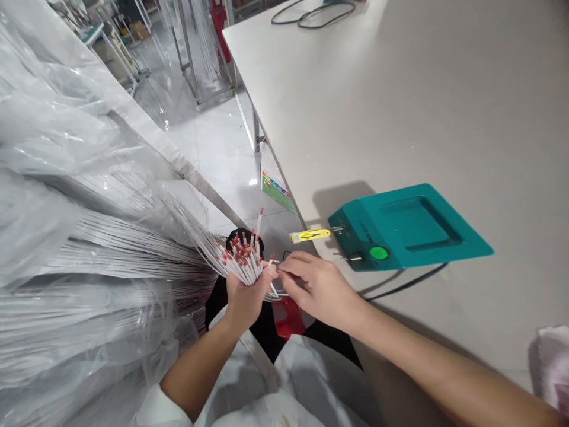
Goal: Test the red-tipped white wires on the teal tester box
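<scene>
My left hand (246, 299) is closed round a thick bundle of white wires (242, 258) whose reddish, copper-coloured ends point up. One wire stands out above the others. My right hand (313, 284) is in a pinch, its thumb and fingertips meeting beside my left thumb, close to a single wire end set apart from the bundle. What lies between these fingertips is too small to make out. Beyond the right hand, a teal device (400, 228) with a green button sits on the table, and a yellow clip (310, 235) sticks out from its front over the table's edge.
To the left, many long white wires (146, 249) hang under clear plastic sheeting (40, 148) along a rail. The pale table (444, 118) fills the right side. A black cable (324, 15) lies at its far end. A wheeled metal rack (191, 65) stands on the floor behind.
</scene>
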Demonstrator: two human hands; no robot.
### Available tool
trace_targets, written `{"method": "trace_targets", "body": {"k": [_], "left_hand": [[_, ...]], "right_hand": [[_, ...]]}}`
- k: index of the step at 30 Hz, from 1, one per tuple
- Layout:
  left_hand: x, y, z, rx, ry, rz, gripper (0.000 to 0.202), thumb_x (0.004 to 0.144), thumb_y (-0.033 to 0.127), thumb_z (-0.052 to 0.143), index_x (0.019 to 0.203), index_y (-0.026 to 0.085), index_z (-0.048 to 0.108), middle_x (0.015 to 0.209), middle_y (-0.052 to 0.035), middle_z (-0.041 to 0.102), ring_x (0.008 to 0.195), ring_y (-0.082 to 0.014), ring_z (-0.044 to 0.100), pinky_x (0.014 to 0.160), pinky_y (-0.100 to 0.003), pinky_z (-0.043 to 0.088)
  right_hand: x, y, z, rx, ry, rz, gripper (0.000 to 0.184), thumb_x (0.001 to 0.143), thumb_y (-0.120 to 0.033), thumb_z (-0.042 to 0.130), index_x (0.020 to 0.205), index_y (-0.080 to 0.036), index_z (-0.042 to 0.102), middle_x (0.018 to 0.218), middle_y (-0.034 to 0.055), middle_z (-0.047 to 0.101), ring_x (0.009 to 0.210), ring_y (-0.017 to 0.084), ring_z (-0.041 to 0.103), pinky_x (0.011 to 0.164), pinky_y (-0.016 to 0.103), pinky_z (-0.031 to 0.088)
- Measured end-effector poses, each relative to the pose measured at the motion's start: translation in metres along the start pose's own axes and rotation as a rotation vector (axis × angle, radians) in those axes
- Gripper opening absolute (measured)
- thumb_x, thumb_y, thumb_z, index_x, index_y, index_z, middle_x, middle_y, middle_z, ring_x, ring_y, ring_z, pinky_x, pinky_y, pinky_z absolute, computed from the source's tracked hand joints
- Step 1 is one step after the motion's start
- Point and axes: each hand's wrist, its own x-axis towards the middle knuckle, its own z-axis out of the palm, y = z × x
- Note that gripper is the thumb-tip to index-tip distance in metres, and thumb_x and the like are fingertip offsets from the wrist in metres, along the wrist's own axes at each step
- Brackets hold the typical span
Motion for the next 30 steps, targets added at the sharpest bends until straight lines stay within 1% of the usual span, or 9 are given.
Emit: {"method": "trace_targets", "body": {"k": [2,5,7,11,14,16,20,24,30], "left_hand": [[0.001,-0.001,-0.001,-0.01,0.009,0.0,0.013,0.067,0.025,0.064,0.063,0.013,0.064,0.045,0.004,0.052,0.045,-0.007,0.044,0.049,-0.021,0.039],[0.001,-0.004,-0.002,-0.039,0.004,-0.009,0.016,0.065,0.028,0.066,0.067,0.013,0.064,0.053,0.0012,0.058,0.044,-0.0071,0.045,0.048,-0.022,0.039],[0.0,-0.003,-0.002,-0.018,-0.042,0.008,0.016,0.066,0.029,0.066,0.068,0.013,0.064,0.055,0.0004,0.059,0.045,-0.008,0.046,0.048,-0.023,0.041],[-0.003,0.004,-0.003,0.03,-0.2,0.1,0.015,0.068,0.028,0.065,0.06,0.016,0.061,0.05,0.0014,0.054,0.051,-0.0109,0.05,0.057,-0.026,0.045],[-0.002,0.007,-0.009,0.024,-0.284,0.067,0.018,0.065,0.03,0.068,0.057,0.017,0.059,0.048,0.0017,0.051,0.051,-0.0123,0.05,0.057,-0.027,0.046],[0.0,0.001,-0.015,0.01,-0.317,0.048,0.017,0.064,0.031,0.069,0.061,0.017,0.061,0.048,0.0021,0.052,0.05,-0.0118,0.049,0.055,-0.027,0.045],[0.007,-0.02,-0.026,-0.117,-0.322,0.057,0.023,0.065,0.037,0.07,0.062,0.016,0.061,0.049,0.0024,0.052,0.047,-0.0089,0.045,0.05,-0.024,0.039],[0.009,-0.028,-0.021,-0.311,-0.335,-0.005,0.025,0.065,0.039,0.069,0.066,0.015,0.06,0.049,0.003,0.052,0.046,-0.0086,0.046,0.048,-0.024,0.037],[0.007,-0.023,-0.004,-0.39,-0.222,-0.047,0.028,0.059,0.038,0.073,0.064,0.016,0.056,0.046,0.0042,0.051,0.045,-0.0096,0.047,0.05,-0.025,0.039]], "right_hand": [[-0.001,-0.001,-0.003,-0.024,0.027,-0.017,0.018,0.081,-0.015,0.045,0.076,-0.018,0.062,0.071,0.0036,0.06,0.064,0.013,0.057,0.058,0.025,0.045],[0.001,-0.004,-0.01,0.037,0.222,-0.038,0.02,0.084,-0.015,0.046,0.092,-0.02,0.063,0.084,0.0058,0.064,0.078,0.015,0.06,0.071,0.028,0.049],[0.004,-0.004,-0.015,0.082,0.257,-0.041,0.019,0.083,-0.018,0.049,0.094,-0.022,0.063,0.088,0.0057,0.064,0.082,0.016,0.061,0.073,0.03,0.049],[0.009,-0.001,-0.024,0.16,0.012,-0.064,0.013,0.08,-0.02,0.054,0.083,-0.022,0.066,0.087,0.0048,0.063,0.078,0.014,0.06,0.068,0.027,0.049],[0.011,0.002,-0.027,0.266,-0.168,-0.035,0.014,0.081,-0.021,0.054,0.077,-0.021,0.067,0.082,0.0038,0.062,0.072,0.012,0.059,0.064,0.025,0.048],[0.011,0.001,-0.024,0.414,-0.206,0.029,0.014,0.08,-0.024,0.056,0.074,-0.02,0.067,0.077,0.0029,0.06,0.069,0.011,0.058,0.063,0.024,0.048],[0.008,-0.002,-0.008,0.767,-0.148,0.259,0.015,0.074,-0.032,0.063,0.074,-0.018,0.068,0.077,0.0017,0.058,0.062,0.009,0.055,0.054,0.021,0.048],[0.006,-0.005,0.006,0.967,-0.101,0.448,0.021,0.069,-0.038,0.068,0.074,-0.018,0.07,0.076,0.0012,0.058,0.057,0.008,0.053,0.047,0.02,0.046],[0.004,-0.006,0.011,0.884,0.044,0.42,0.024,0.071,-0.041,0.065,0.076,-0.019,0.071,0.075,0.0022,0.06,0.05,0.007,0.051,0.045,0.022,0.045]]}}
